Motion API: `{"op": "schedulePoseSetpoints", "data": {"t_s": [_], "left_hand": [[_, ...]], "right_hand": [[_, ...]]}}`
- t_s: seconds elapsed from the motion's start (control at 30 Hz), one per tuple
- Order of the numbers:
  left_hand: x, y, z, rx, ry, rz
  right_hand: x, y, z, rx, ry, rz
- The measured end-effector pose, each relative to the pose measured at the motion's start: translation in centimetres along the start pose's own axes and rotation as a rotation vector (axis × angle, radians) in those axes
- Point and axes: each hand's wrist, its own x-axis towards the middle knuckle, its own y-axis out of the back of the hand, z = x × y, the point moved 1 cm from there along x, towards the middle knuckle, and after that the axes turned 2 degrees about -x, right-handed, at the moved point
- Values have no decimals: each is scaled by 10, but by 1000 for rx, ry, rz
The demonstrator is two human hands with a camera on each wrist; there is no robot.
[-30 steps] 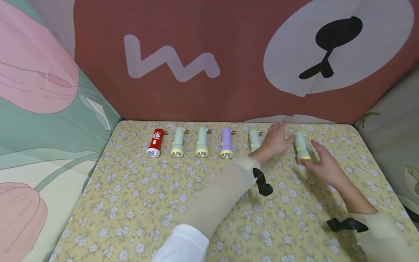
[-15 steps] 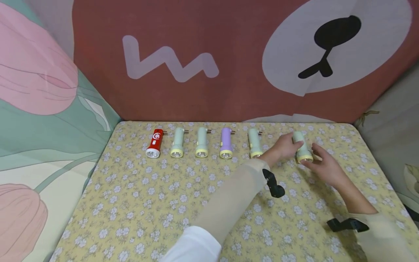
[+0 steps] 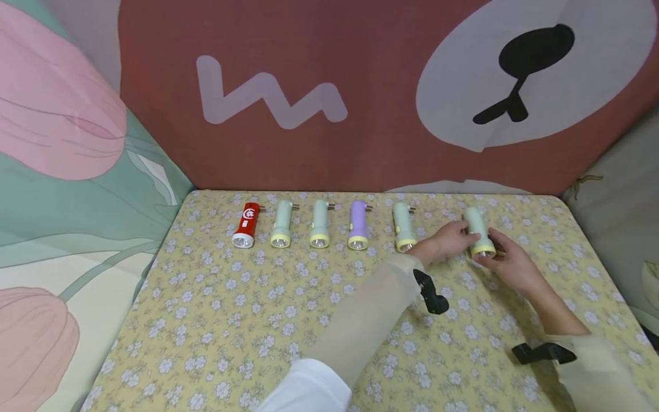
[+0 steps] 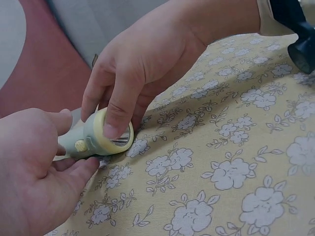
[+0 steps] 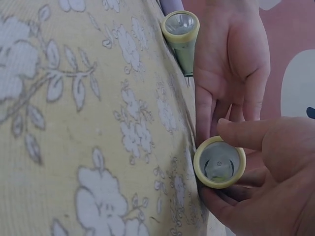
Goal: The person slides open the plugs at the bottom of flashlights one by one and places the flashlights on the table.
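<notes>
At the right end of a row lies a pale green flashlight (image 3: 476,229) with a yellow lens ring, its lens toward me. My left hand (image 3: 449,239) grips its body from the left, thumb on top and fingers reaching underneath in the left wrist view. From the right, my right hand (image 3: 515,264) pinches the lens end; its thumb lies over the yellow ring (image 4: 101,129). A yellow switch (image 4: 81,145) shows on the body. The right wrist view looks straight into the round lens (image 5: 219,162), with both hands around it.
Left of my hands stand more flashlights in a row: a green one (image 3: 403,223), a purple one (image 3: 357,223), two green ones (image 3: 320,220) and a red one (image 3: 248,223). Plug prongs stick out near their far ends. A flowered cloth (image 3: 231,332) covers the table; a brown fabric wall (image 3: 381,143) rises behind.
My left hand has moved right from beside the neighbouring green flashlight and taken hold of the rightmost one. My right fingers have closed in on its lens end, and the flashlight has shifted slightly.
</notes>
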Motion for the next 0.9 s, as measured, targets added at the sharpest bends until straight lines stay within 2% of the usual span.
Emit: {"op": "schedulePoseSetpoints", "data": {"t_s": [0.5,0.63,0.9], "left_hand": [[-2,-2,-7,-99,32,0],[0,-2,-10,-120,22,2],[0,-4,-13,-142,3,101]], "right_hand": [[1,-7,12,-43,6,145],[1,-7,12,-47,11,175],[1,-8,12,-51,17,215]]}}
